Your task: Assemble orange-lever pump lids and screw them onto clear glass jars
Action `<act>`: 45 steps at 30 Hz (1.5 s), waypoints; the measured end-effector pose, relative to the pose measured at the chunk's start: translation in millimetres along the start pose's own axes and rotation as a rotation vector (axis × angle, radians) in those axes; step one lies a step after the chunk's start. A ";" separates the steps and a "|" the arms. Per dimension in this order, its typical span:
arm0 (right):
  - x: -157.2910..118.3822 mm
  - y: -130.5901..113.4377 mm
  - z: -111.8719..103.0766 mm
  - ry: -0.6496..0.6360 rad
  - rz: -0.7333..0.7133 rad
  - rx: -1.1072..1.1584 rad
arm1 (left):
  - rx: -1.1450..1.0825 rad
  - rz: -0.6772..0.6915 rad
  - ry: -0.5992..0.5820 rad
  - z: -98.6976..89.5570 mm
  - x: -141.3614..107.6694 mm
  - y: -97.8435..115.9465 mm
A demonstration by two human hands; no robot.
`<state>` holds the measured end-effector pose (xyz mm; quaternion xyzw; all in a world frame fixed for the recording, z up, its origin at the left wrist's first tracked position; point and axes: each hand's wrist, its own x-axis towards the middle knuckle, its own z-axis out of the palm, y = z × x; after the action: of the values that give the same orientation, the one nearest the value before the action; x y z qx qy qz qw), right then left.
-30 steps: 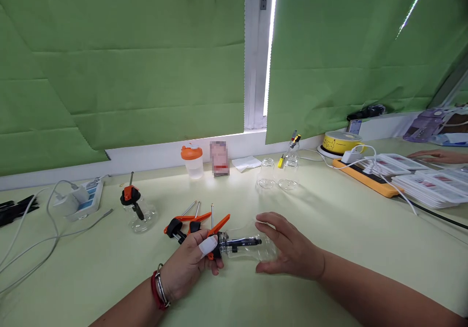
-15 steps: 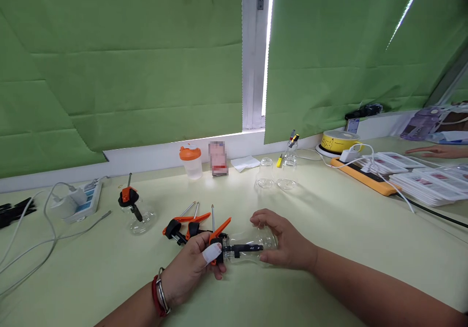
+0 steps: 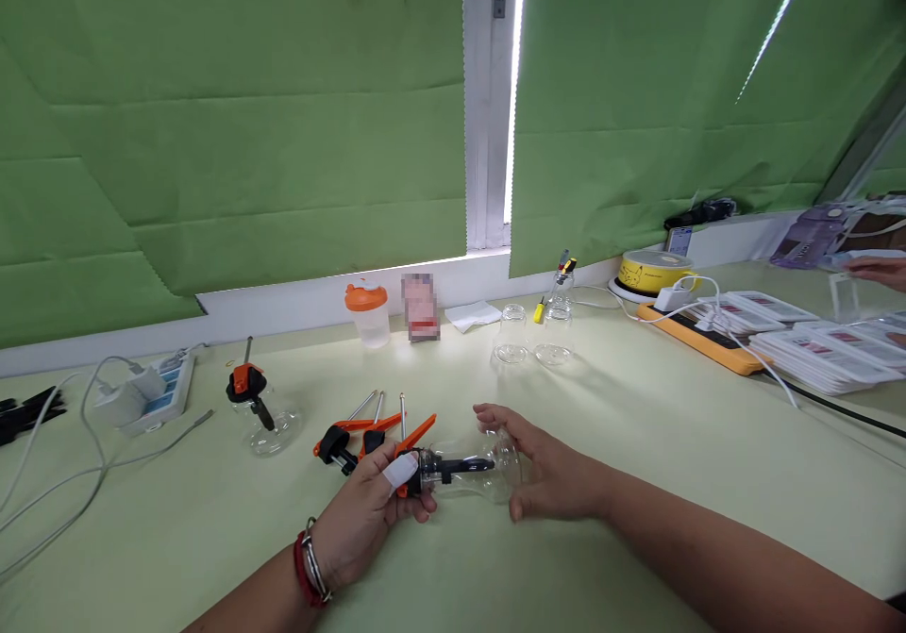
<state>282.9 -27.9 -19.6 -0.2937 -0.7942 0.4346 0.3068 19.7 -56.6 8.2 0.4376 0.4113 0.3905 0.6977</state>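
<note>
A clear glass bottle point(image 3: 463, 490) lies on its side between my hands, with a black tube inside it. Its black top has an orange lever point(image 3: 416, 434) and a thin metal spout. My left hand point(image 3: 375, 496), a white wrap on its thumb, grips this top at the neck. Around the bottle's wide base, my right hand point(image 3: 552, 468) is cupped with thumb and fingers spread wider than the glass; whether it touches is hard to tell. Just behind my left hand lie two loose black-and-orange tops point(image 3: 336, 446) with metal spouts.
A similar bottle with a fitted top point(image 3: 273, 430) stands left, near a white power strip point(image 3: 168, 397) and cables. At the back are an orange-lidded cup point(image 3: 368, 314) and upturned glass vessels point(image 3: 511, 336). To the right, an orange power strip point(image 3: 697, 339), stacked white trays point(image 3: 825, 355) and another person's hand point(image 3: 881, 270).
The bottle and my left hand have shifted slightly left. My right thumb and fingers have spread wider around the base. The other person's hand now holds up a clear piece.
</note>
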 end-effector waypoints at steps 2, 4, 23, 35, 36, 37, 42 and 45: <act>-1.3 -2.6 -1.1 -0.002 0.008 -0.084 | -0.006 0.005 0.002 -0.3 -0.3 1.1; -1.7 -3.7 -0.5 0.044 -0.017 -0.157 | -0.006 0.015 0.007 -1.2 -0.1 1.7; 2.6 -5.2 3.0 0.213 -0.591 -0.824 | -0.020 -0.023 0.043 -9.5 0.4 3.7; -2.2 -1.6 0.9 0.139 -0.319 -0.495 | 0.033 -0.002 -0.035 -9.2 -1.1 3.0; -2.4 -2.0 0.6 0.131 -0.283 -0.441 | 0.039 -0.005 -0.036 -9.1 -1.4 3.0; -2.6 -2.4 0.4 0.124 -0.245 -0.390 | 0.041 -0.006 -0.037 -8.9 -1.7 3.0; -3.8 -0.7 0.2 0.109 -0.076 -0.196 | 0.045 0.003 -0.037 -6.8 -2.4 1.9; -3.0 4.6 1.3 0.103 -0.023 -0.058 | 0.052 0.006 -0.042 -5.9 -2.2 0.6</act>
<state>284.7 -28.7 -24.9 -0.3156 -0.7929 0.3921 0.3436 13.4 -56.7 7.7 0.4650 0.4052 0.3727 0.6933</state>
